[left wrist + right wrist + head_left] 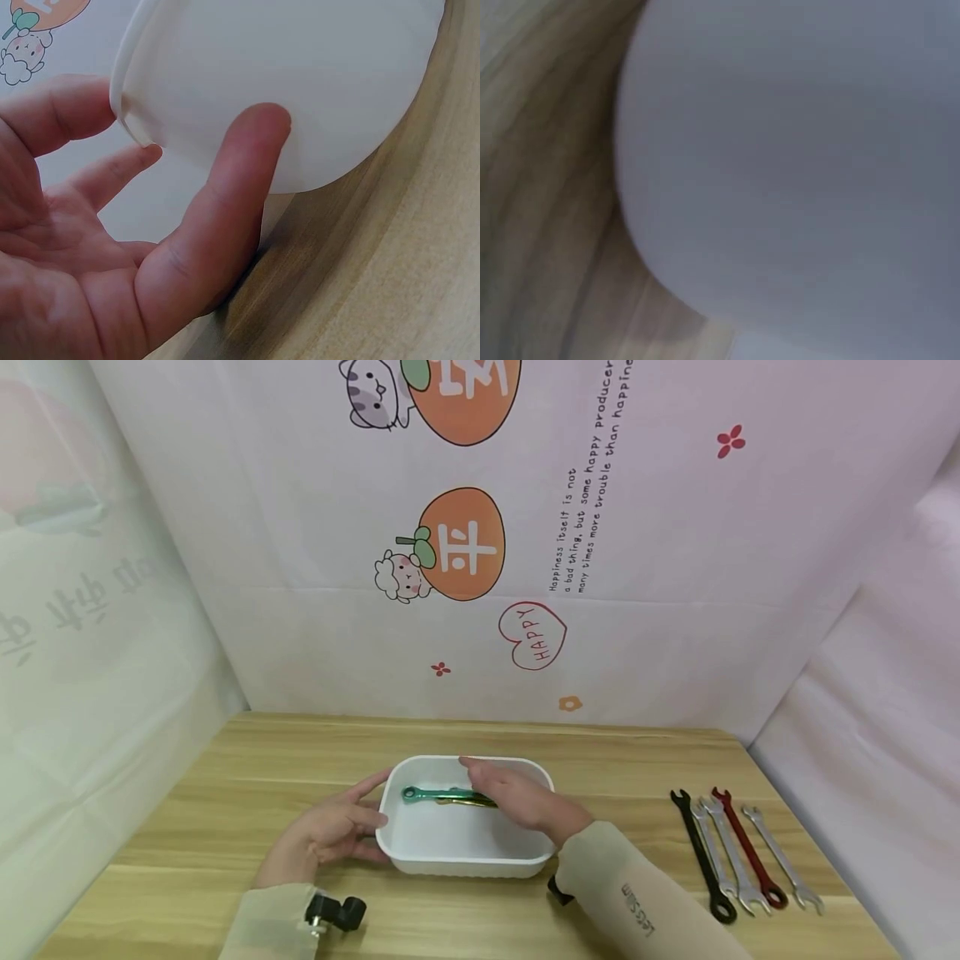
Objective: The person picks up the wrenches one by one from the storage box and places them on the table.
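Observation:
A white rectangular box (472, 865) with rounded corners stands on the wooden table. My left hand (337, 828) holds its left end, fingers spread about the corner and wall. In the left wrist view, the thumb (247, 142) lies against the white wall while two fingertips meet the rim. Inside the box lie a green wrench (431, 793) and a gold wrench (468, 802), side by side. My right hand (521, 797) reaches over the right side into the box and covers the wrenches' right ends. Whether it grips them I cannot tell. Only the box's pale wall (780, 187) fills the right wrist view.
To the right, several wrenches lie roughly side by side on the table (300, 752): a black wrench (702, 852), silver ones such as the outer silver wrench (782, 857), and a red wrench (748, 847). White printed cloth (337, 652) hangs behind and at both sides.

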Demonstrator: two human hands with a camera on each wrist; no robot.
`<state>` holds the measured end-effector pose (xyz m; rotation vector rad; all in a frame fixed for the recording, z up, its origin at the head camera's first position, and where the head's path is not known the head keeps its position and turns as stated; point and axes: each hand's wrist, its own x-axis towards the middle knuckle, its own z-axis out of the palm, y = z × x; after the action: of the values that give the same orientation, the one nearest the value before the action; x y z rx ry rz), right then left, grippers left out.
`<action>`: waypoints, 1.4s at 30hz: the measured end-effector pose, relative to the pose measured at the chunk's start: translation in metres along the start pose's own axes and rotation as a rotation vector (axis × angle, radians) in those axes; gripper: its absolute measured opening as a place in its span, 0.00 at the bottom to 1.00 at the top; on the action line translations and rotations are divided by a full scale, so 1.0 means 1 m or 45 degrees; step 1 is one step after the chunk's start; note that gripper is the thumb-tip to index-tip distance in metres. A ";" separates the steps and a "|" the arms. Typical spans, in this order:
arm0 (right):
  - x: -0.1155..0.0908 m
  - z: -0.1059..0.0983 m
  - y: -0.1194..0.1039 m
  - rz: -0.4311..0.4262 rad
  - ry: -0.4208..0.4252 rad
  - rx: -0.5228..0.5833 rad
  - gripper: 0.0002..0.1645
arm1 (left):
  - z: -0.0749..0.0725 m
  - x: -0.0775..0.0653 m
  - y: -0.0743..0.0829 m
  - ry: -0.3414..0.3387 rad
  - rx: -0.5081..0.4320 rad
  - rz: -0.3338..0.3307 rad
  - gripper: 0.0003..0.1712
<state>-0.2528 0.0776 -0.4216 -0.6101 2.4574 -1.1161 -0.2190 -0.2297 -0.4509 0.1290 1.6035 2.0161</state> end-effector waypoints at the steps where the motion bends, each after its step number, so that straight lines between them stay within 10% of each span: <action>1: 0.001 0.001 -0.001 0.006 0.004 -0.041 0.43 | 0.000 0.000 0.000 0.002 0.000 0.000 0.50; 23: -0.015 0.008 -0.015 -0.168 -0.157 -0.549 0.32 | 0.000 0.000 0.001 0.023 0.011 0.010 0.50; 42: 0.003 0.038 -0.010 0.063 -0.005 -0.509 0.43 | 0.003 0.000 -0.001 0.074 0.025 -0.006 0.50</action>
<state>-0.2344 0.0466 -0.4384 -0.6561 2.6951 -0.6025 -0.2177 -0.2265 -0.4506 0.0749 1.6576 2.0183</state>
